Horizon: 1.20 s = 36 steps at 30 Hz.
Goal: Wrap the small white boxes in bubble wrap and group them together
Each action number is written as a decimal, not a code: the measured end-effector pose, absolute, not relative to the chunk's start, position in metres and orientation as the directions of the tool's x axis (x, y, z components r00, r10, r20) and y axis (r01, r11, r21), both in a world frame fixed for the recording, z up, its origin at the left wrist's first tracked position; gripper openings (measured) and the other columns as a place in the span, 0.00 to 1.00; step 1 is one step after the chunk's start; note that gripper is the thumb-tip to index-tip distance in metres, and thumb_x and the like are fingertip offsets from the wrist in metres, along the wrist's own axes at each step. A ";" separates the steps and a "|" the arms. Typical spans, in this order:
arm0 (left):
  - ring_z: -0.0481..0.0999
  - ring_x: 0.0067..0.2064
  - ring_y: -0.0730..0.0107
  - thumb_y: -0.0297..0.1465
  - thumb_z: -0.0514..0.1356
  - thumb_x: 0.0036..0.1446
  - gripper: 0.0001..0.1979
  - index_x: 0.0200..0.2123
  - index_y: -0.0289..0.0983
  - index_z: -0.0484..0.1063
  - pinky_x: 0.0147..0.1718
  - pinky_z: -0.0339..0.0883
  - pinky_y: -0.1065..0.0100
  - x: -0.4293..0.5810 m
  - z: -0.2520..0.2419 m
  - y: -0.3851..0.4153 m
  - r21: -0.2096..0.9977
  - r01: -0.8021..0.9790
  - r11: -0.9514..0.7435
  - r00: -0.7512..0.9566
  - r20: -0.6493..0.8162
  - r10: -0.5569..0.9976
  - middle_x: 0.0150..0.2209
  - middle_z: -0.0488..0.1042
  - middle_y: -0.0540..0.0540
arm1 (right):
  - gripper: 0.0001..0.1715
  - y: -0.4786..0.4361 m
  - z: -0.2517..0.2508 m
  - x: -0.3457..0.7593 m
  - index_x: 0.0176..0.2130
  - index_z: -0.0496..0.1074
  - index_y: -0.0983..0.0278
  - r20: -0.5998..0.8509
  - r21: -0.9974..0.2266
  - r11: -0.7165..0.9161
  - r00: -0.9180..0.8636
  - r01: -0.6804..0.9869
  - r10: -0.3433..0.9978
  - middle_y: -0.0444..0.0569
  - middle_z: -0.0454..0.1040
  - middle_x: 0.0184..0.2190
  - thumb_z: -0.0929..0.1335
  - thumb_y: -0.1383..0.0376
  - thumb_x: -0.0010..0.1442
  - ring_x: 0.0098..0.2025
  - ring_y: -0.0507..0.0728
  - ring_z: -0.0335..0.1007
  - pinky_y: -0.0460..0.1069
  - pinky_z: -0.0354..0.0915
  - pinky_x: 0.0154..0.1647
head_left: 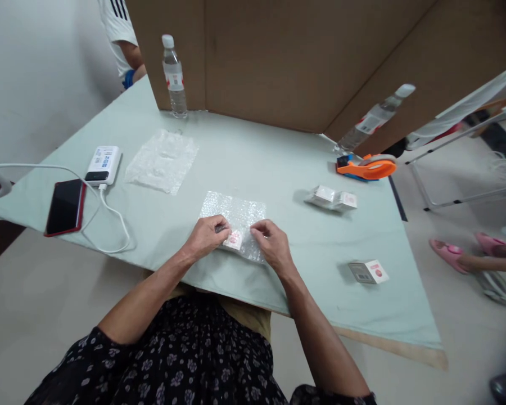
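A sheet of bubble wrap lies flat on the table close to its front edge. On the near part of the sheet is a small white box with a pinkish-red print. My left hand is closed at the box's left side, its thumb and fingertips on the box; the fingers partly hide it. My right hand pinches the bubble wrap to the right of the box, thumb and forefinger together.
Right of my hands are a wrapped pair of boxes, a loose box and an orange tape dispenser. At left lie more bubble wrap, a power bank and a phone. Bottles stand by a cardboard screen.
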State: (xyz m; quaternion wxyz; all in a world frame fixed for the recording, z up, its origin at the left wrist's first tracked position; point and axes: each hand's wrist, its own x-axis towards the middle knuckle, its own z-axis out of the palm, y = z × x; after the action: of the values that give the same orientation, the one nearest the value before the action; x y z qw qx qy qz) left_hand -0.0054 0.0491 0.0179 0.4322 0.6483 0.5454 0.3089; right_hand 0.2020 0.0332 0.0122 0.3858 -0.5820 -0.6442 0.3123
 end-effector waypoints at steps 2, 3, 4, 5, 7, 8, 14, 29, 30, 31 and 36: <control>0.72 0.31 0.72 0.30 0.59 0.52 0.05 0.29 0.35 0.75 0.32 0.63 0.71 -0.006 0.018 0.050 0.892 0.451 -0.031 0.221 -0.078 0.972 0.29 0.76 0.50 | 0.09 0.025 0.024 0.202 0.38 0.73 0.61 0.319 -0.698 0.245 -0.015 0.672 0.948 0.51 0.78 0.38 0.65 0.60 0.64 0.41 0.59 0.73 0.56 0.67 0.45; 0.71 0.31 0.72 0.30 0.59 0.52 0.05 0.29 0.35 0.75 0.32 0.62 0.71 -0.006 0.018 0.051 0.889 0.456 -0.033 0.221 -0.077 0.972 0.28 0.75 0.50 | 0.09 0.020 0.030 0.200 0.39 0.73 0.61 0.390 -0.614 0.311 -0.064 0.726 0.919 0.52 0.78 0.40 0.64 0.61 0.66 0.43 0.60 0.73 0.56 0.66 0.47; 0.71 0.31 0.72 0.30 0.60 0.51 0.05 0.29 0.35 0.74 0.32 0.62 0.71 -0.006 0.018 0.051 0.887 0.460 -0.037 0.222 -0.075 0.972 0.28 0.75 0.51 | 0.10 0.016 0.034 0.196 0.40 0.74 0.61 0.426 -0.533 0.385 -0.154 0.754 0.892 0.52 0.79 0.41 0.64 0.62 0.67 0.44 0.60 0.73 0.56 0.65 0.48; 0.71 0.31 0.72 0.30 0.59 0.51 0.05 0.28 0.35 0.74 0.32 0.62 0.71 -0.007 0.018 0.051 0.886 0.462 -0.041 0.221 -0.070 0.973 0.27 0.74 0.51 | 0.10 0.012 0.037 0.191 0.41 0.74 0.61 0.426 -0.460 0.461 -0.268 0.759 0.864 0.52 0.79 0.41 0.64 0.63 0.67 0.45 0.60 0.72 0.56 0.65 0.48; 0.70 0.31 0.72 0.30 0.59 0.51 0.05 0.28 0.35 0.73 0.33 0.62 0.71 -0.007 0.018 0.051 0.887 0.459 -0.050 0.217 -0.058 0.974 0.27 0.74 0.51 | 0.10 0.007 0.036 0.181 0.44 0.74 0.62 0.370 -0.348 0.578 -0.458 0.738 0.808 0.53 0.79 0.43 0.64 0.64 0.67 0.46 0.61 0.71 0.56 0.65 0.47; 0.70 0.31 0.72 0.30 0.59 0.51 0.05 0.28 0.35 0.73 0.33 0.62 0.71 -0.008 0.018 0.051 0.887 0.458 -0.052 0.215 -0.054 0.975 0.27 0.73 0.51 | 0.10 0.006 0.034 0.177 0.45 0.74 0.63 0.343 -0.313 0.609 -0.511 0.729 0.788 0.54 0.78 0.45 0.64 0.65 0.67 0.47 0.62 0.71 0.56 0.65 0.48; 0.68 0.29 0.73 0.30 0.58 0.48 0.04 0.25 0.36 0.71 0.30 0.59 0.71 -0.011 0.019 0.050 0.878 0.478 -0.018 0.176 -0.075 0.982 0.25 0.71 0.52 | 0.14 0.012 0.024 0.174 0.51 0.71 0.60 0.248 -0.277 0.638 -0.588 0.718 0.770 0.53 0.74 0.52 0.65 0.66 0.65 0.53 0.62 0.67 0.57 0.62 0.51; 0.67 0.29 0.72 0.29 0.56 0.43 0.06 0.27 0.37 0.71 0.28 0.58 0.70 -0.022 0.025 0.057 0.846 0.527 -0.082 0.305 -0.098 0.947 0.26 0.71 0.52 | 0.08 0.012 0.041 0.173 0.41 0.69 0.60 0.110 -0.216 0.594 -0.585 0.775 0.803 0.52 0.74 0.43 0.70 0.63 0.60 0.41 0.61 0.65 0.54 0.58 0.41; 0.68 0.29 0.71 0.28 0.55 0.43 0.08 0.28 0.37 0.72 0.29 0.59 0.70 -0.028 0.025 0.056 0.838 0.542 -0.061 0.272 -0.106 0.957 0.26 0.71 0.51 | 0.09 0.012 0.042 0.172 0.41 0.69 0.60 0.105 -0.210 0.595 -0.587 0.776 0.803 0.52 0.74 0.43 0.70 0.62 0.60 0.41 0.61 0.64 0.54 0.57 0.41; 0.68 0.29 0.71 0.28 0.55 0.43 0.09 0.30 0.37 0.72 0.29 0.59 0.70 -0.035 0.026 0.054 0.829 0.558 -0.026 0.228 -0.123 0.966 0.26 0.71 0.51 | 0.09 0.013 0.042 0.171 0.41 0.69 0.60 0.100 -0.206 0.598 -0.591 0.774 0.800 0.52 0.74 0.43 0.70 0.62 0.60 0.41 0.61 0.64 0.54 0.57 0.40; 0.74 0.32 0.66 0.36 0.60 0.47 0.17 0.41 0.36 0.74 0.32 0.65 0.67 -0.066 0.023 0.039 0.764 0.620 0.181 -0.026 -0.210 0.977 0.31 0.76 0.47 | 0.08 0.020 0.048 0.171 0.39 0.69 0.60 0.077 -0.174 0.641 -0.639 0.747 0.765 0.51 0.74 0.41 0.70 0.61 0.61 0.41 0.60 0.64 0.53 0.54 0.39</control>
State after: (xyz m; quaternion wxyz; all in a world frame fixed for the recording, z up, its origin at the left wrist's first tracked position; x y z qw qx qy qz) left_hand -0.0662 0.0390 0.0230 0.3689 0.5923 0.6741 0.2422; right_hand 0.1706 0.0201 0.0476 0.0719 -0.4187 -0.9031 0.0629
